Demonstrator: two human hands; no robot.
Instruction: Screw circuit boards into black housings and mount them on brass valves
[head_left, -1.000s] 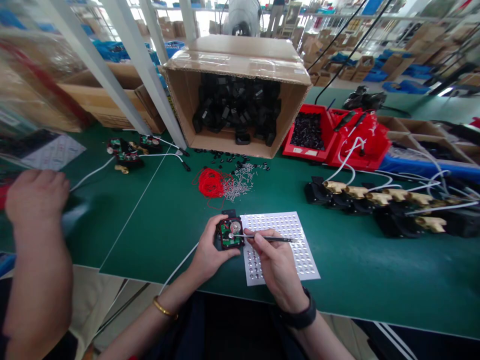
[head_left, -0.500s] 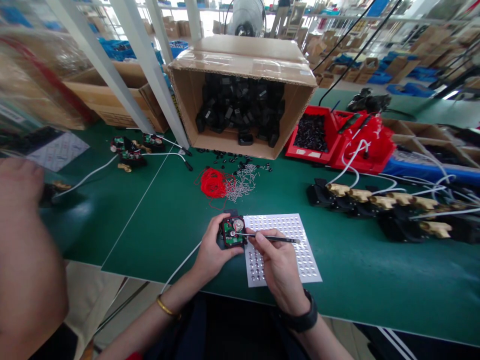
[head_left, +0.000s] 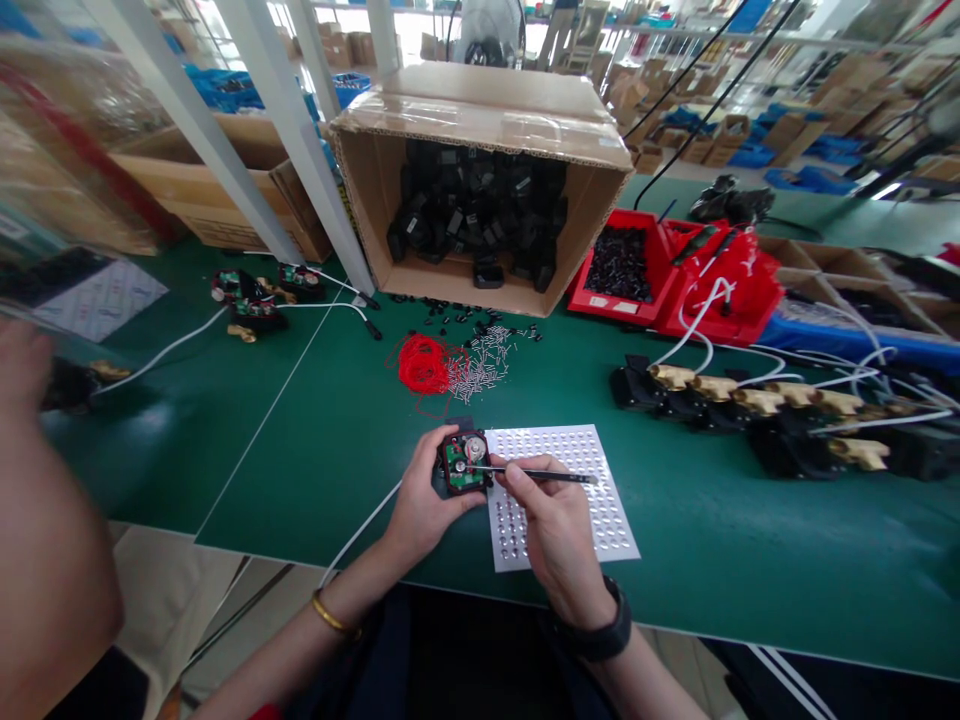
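My left hand [head_left: 424, 503] grips a small black module [head_left: 464, 463] with a green circuit board and a round silver part, held just above the green table. A white cable runs from it toward the table's near edge. My right hand [head_left: 553, 528] pinches thin black tweezers [head_left: 536, 475], their tip touching the module's board. Under my right hand lies a white sheet [head_left: 592, 462] dotted with rows of small shiny pieces.
An open cardboard box [head_left: 480, 190] of black parts lies on its side behind. Red rings and metal pins [head_left: 450, 362] lie before it. Red bins [head_left: 675, 265] and finished brass-tipped units [head_left: 757, 405] sit right. A co-worker's arm [head_left: 41, 540] fills the left edge.
My hands have kept their place on the module. The co-worker's arm at left has moved closer to the camera and lower, its hand now beside a black unit on the table.
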